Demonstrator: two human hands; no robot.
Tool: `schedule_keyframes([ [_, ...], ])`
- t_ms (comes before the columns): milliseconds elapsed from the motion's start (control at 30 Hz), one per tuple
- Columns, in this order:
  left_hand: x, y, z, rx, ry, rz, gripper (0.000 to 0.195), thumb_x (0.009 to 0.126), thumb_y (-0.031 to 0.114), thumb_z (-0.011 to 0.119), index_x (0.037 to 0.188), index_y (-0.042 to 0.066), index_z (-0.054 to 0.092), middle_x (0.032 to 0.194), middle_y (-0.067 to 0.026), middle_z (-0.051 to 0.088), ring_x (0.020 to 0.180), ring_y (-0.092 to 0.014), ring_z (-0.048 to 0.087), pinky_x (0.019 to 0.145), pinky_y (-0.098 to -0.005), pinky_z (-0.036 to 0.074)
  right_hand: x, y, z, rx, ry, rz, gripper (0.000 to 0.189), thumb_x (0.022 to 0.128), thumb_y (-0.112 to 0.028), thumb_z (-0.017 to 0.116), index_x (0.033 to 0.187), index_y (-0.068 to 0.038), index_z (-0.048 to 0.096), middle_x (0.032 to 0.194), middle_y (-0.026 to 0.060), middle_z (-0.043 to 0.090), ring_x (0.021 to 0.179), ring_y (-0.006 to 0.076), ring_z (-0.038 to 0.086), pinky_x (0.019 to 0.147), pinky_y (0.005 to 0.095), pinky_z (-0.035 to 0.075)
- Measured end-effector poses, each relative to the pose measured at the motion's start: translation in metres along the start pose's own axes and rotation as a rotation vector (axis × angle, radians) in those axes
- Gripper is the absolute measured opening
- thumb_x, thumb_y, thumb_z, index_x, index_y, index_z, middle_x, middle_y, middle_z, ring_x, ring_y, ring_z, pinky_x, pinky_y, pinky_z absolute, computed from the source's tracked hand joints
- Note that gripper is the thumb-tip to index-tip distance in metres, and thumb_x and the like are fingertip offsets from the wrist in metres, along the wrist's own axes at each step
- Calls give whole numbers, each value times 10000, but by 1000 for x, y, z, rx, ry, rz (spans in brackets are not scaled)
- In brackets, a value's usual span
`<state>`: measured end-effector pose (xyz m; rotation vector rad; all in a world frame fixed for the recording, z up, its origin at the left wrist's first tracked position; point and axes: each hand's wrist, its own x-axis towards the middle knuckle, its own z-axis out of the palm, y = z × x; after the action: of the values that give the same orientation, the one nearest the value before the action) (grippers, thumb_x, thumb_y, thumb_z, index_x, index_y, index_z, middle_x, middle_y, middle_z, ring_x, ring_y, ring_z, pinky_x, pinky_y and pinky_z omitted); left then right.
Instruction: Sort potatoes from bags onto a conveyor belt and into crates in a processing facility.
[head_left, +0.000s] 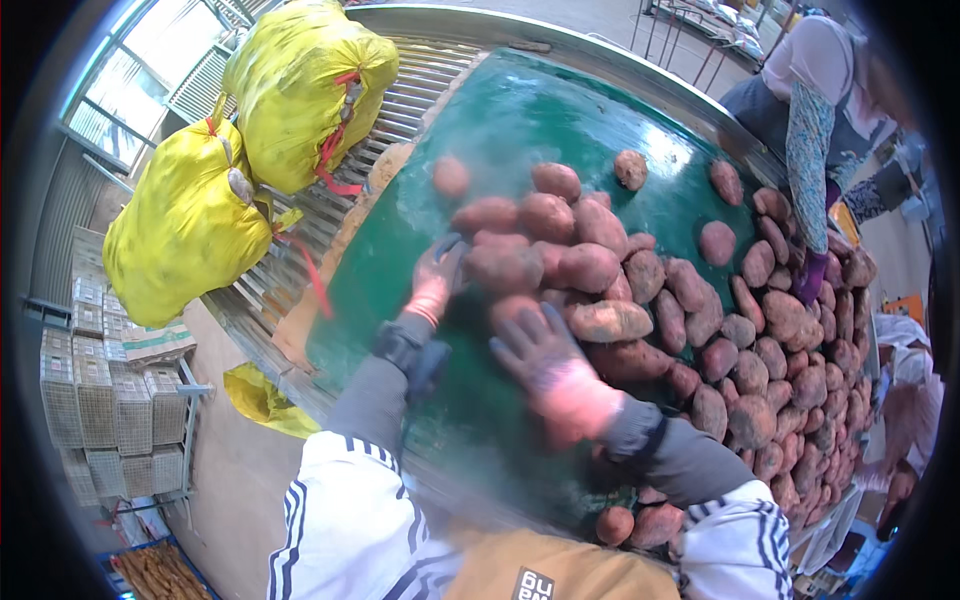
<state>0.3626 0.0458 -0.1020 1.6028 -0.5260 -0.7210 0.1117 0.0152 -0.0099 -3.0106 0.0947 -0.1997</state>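
Reddish sweet potatoes (592, 268) lie heaped on a wet-looking green sheet (375, 315). My left hand (437, 279), in a pink glove with dark fingertips, is against the left side of the heap. Its fingers are partly blurred and grasp nothing. With fingers spread, my right hand (559, 379), gloved the same way, reaches the near edge of the heap. One paler sweet potato (611, 321) lies just beyond its fingertips. Beneath my right forearm, a few sweet potatoes (656, 525) lie near my body, partly hidden by the sleeve.
Two full yellow sacks (315, 97) with red ties rest on a slatted metal surface (420, 82) at upper left. A co-worker's purple-gloved hand (810, 277) touches the dense pile at right. Stacked crates (97, 375) stand left, beyond a yellow sack (266, 401).
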Motion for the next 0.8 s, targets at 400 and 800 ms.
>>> schedule_keyframes([
  [400, -42, -27, 156, -498, -505, -248, 382, 1017, 283, 427, 1240, -19, 497, 1009, -30, 576, 931, -151, 546, 892, -309, 449, -114, 121, -13, -58, -168, 477, 788, 735, -511, 667, 1369, -92, 458, 1358, 170, 461, 1303, 387, 370, 1104, 588, 179],
  [800, 178, 1, -30, 672, 74, 343, 598, 875, 500, 570, 1272, 53, 541, 1141, -213, 628, 1001, -367, 624, 888, -413, 479, -183, 165, -39, -31, -41, 714, 323, 832, -181, 585, 1106, -9, 581, 1176, 195, 575, 1114, 382, 516, 997, 466, 383],
])
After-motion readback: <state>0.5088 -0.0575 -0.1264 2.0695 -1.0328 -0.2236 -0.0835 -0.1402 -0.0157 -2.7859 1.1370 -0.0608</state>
